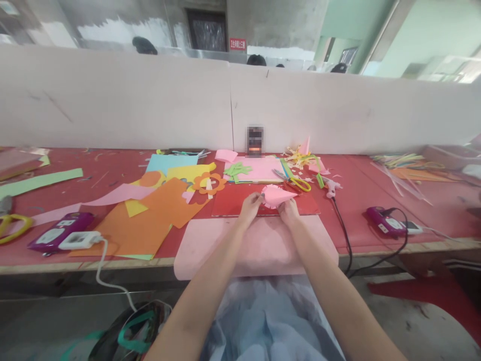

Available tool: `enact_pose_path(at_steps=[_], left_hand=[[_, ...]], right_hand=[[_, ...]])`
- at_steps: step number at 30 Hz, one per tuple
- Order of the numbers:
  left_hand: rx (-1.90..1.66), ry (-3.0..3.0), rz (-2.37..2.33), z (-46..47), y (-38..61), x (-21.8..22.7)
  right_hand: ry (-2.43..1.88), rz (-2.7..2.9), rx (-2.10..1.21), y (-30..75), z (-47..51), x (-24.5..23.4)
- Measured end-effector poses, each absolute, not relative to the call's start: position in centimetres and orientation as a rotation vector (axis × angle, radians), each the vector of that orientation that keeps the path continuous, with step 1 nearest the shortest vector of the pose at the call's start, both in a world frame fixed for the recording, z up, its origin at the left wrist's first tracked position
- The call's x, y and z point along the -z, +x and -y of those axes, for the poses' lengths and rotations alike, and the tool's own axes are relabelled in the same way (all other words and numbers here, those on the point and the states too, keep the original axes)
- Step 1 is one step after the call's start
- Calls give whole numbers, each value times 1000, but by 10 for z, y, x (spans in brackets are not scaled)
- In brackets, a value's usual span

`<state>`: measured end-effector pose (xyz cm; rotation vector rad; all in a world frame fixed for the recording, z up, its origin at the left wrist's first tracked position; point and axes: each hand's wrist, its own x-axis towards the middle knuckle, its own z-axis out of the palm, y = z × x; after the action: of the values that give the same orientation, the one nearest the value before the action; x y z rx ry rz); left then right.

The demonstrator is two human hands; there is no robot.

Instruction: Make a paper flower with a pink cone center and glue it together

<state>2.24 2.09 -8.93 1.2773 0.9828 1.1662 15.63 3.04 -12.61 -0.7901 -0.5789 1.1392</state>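
Observation:
My left hand [249,207] and my right hand [288,210] are both closed on a pink paper cone [277,195] with a fringed round end, held over a red sheet [233,203] on the table. The left fingers pinch the fringed end; the right fingers grip the cone from below, its tip pointing right. A large pink sheet [210,245] lies under my wrists and hangs over the table's front edge.
Orange paper [150,225], yellow and blue sheets, an orange paper flower [209,184] and green cutouts [236,170] lie left and behind. Yellow-handled scissors [296,183] and a glue gun [331,187] with a black cord sit to the right. Purple devices [60,231] [383,220] flank me. A white partition stands behind.

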Motion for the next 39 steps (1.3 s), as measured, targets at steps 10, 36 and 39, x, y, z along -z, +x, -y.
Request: enact_pose_path(at_steps=[10, 36, 39], left_hand=[[-1179, 1328, -999, -21, 22, 89], [-1198, 1364, -1042, -24, 22, 93], [-1200, 1397, -1067, -24, 22, 91]], right_hand=[[-747, 562, -1193, 156, -29, 125], [-792, 602, -1200, 154, -26, 120], [-788, 619, -1194, 154, -26, 122]])
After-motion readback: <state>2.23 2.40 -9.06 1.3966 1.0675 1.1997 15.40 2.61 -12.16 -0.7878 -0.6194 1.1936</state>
